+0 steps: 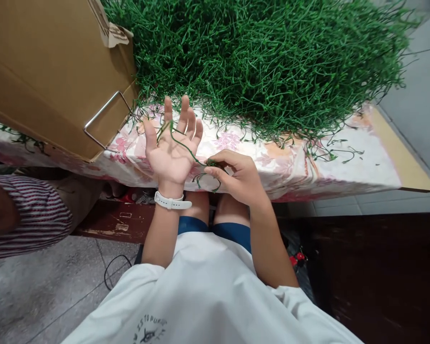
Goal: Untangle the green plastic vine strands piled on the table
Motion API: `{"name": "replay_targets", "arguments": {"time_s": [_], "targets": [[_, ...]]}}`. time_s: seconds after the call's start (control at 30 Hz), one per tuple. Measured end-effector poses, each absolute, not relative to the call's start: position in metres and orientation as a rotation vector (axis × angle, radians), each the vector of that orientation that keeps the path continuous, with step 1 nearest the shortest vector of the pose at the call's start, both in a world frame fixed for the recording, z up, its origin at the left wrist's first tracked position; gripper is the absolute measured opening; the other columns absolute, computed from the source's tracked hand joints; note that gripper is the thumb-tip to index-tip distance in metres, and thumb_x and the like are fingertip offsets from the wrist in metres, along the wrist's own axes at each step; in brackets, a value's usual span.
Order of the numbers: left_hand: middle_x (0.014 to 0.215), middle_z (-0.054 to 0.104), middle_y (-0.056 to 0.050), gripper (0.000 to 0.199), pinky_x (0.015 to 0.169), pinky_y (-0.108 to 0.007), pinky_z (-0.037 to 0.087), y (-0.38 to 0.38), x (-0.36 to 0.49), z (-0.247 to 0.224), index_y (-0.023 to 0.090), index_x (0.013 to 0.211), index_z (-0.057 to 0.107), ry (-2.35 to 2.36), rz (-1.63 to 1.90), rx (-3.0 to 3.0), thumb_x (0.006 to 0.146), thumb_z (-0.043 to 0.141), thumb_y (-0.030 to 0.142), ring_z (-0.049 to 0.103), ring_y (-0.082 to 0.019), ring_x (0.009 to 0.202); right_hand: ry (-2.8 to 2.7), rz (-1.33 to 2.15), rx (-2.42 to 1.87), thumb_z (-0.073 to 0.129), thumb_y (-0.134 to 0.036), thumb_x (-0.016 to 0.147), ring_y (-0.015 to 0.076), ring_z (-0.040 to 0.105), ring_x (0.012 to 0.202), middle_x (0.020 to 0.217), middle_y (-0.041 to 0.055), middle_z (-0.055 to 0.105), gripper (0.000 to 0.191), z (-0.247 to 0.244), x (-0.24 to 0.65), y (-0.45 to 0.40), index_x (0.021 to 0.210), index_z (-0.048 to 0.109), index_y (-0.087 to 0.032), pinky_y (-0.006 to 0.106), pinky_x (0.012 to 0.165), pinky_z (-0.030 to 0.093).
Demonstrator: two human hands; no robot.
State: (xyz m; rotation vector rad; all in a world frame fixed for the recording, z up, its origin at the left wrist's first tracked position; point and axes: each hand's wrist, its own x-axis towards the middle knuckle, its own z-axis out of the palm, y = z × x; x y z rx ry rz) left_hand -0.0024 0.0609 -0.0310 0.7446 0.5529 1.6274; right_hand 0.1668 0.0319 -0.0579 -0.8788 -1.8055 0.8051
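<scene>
My left hand [175,148] is turned palm up over the table's front edge, its fingers spread. Across that palm runs a thin green plastic stem [182,145] with small tips. The stem's other end, a small green bunch, is pinched between the thumb and fingers of my right hand [236,172]. Loose stem ends curl below the right fingertips. Beyond both hands, a big heap of similar green artificial stems [265,67] covers the back of the table.
A cardboard box [57,71] stands at the left, with a bent metal wire handle [102,112] beside its lower corner. A flowered cloth [272,162] covers the table. At far left another person's striped clothing [32,210] shows. A wooden bench [111,220] is below.
</scene>
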Motion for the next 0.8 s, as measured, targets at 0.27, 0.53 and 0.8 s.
{"name": "replay_targets", "arguments": {"time_s": [0.27, 0.53, 0.8], "targets": [[0.125, 0.075, -0.01, 0.058, 0.099, -0.033, 0.056, 0.052, 0.01, -0.054, 0.022, 0.115, 0.074, 0.593, 1.337, 1.18, 0.075, 0.084, 0.063, 0.07, -0.026, 0.12, -1.339, 0.903, -0.775, 0.086, -0.045, 0.082, 0.0141, 0.068, 0.081, 0.093, 0.0016, 0.073, 0.03, -0.065, 0.16, 0.043, 0.098, 0.076, -0.022, 0.028, 0.073, 0.056], [0.089, 0.076, -0.001, 0.036, 0.077, -0.021, 0.057, 0.053, 0.02, -0.052, 0.021, 0.091, 0.08, 0.713, 1.438, 1.157, 0.084, 0.08, 0.056, 0.071, -0.011, 0.081, -1.244, 0.982, -0.754, 0.094, -0.047, 0.072, 0.0106, 0.058, 0.069, 0.079, -0.0028, 0.062, 0.042, -0.065, 0.164, 0.04, 0.094, 0.069, -0.022, 0.024, 0.062, 0.05], [0.066, 0.063, 0.002, 0.039, 0.058, -0.019, 0.046, 0.057, 0.024, -0.064, 0.021, 0.094, 0.079, 0.672, 1.425, 1.16, 0.087, 0.076, 0.059, 0.056, -0.007, 0.058, -0.94, 1.268, -0.67, 0.095, -0.048, 0.071, 0.0042, 0.048, 0.055, 0.072, -0.0066, 0.057, 0.041, -0.065, 0.167, 0.043, 0.086, 0.068, -0.021, 0.02, 0.054, 0.042]]}}
